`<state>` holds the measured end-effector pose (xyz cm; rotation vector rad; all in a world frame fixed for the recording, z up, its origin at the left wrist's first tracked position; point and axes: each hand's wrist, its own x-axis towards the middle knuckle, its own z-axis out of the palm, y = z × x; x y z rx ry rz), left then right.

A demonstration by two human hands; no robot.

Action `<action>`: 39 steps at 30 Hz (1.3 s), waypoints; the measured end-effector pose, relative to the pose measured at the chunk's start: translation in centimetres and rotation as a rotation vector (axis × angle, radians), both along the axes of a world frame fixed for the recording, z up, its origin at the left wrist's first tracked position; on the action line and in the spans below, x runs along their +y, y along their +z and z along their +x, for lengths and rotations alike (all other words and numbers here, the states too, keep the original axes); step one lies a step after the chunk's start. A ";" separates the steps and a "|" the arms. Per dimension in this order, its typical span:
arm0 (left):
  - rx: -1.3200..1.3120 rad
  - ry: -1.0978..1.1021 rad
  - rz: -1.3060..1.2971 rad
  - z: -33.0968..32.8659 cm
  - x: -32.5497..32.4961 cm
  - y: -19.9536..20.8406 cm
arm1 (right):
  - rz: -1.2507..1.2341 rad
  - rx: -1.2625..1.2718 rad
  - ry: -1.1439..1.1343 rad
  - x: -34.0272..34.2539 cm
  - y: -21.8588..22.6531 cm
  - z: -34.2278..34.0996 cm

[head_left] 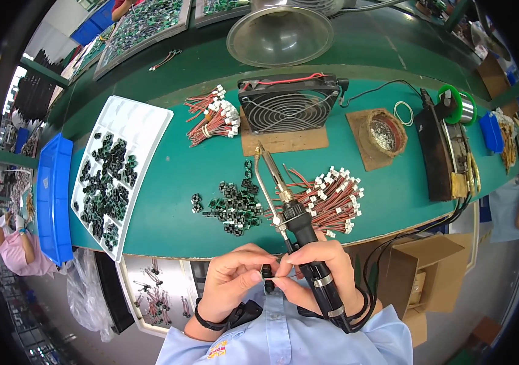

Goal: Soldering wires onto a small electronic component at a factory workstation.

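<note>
Close to my body, my left hand (228,281) pinches a small black component (266,277) between thumb and fingers. My right hand (331,267) is closed around a soldering iron (296,220) with a thin solder-feed tube along its side; the tip points up and away over the bench. The same hand's thumb and forefinger pinch thin red wires (296,275) against the component. Whether the wires touch its contacts is hidden by my fingers. Past my hands lie a heap of black-and-green components (233,208) and a fan of red-brown wire leads with white connectors (337,204).
At left stand a white tray (153,131) of components and a blue bin (54,198). A black fan (290,108) stands behind, beside another wire bundle (214,118). To the right are a round solder-waste dish (386,135), a black soldering unit (434,152) and a green solder reel (457,104).
</note>
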<state>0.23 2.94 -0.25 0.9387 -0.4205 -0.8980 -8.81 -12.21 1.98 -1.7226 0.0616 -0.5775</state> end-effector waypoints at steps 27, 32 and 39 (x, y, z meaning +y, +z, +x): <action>-0.042 0.048 0.030 -0.6 -0.5 0.4 | -0.020 -0.107 -0.062 -0.6 -0.4 -0.1; -0.057 0.042 0.043 -0.6 -0.5 0.4 | -0.006 -0.095 -0.062 -0.6 -0.4 -0.2; -0.053 0.040 0.035 -0.6 -0.3 0.2 | -0.012 -0.102 -0.058 -0.7 -0.4 -0.2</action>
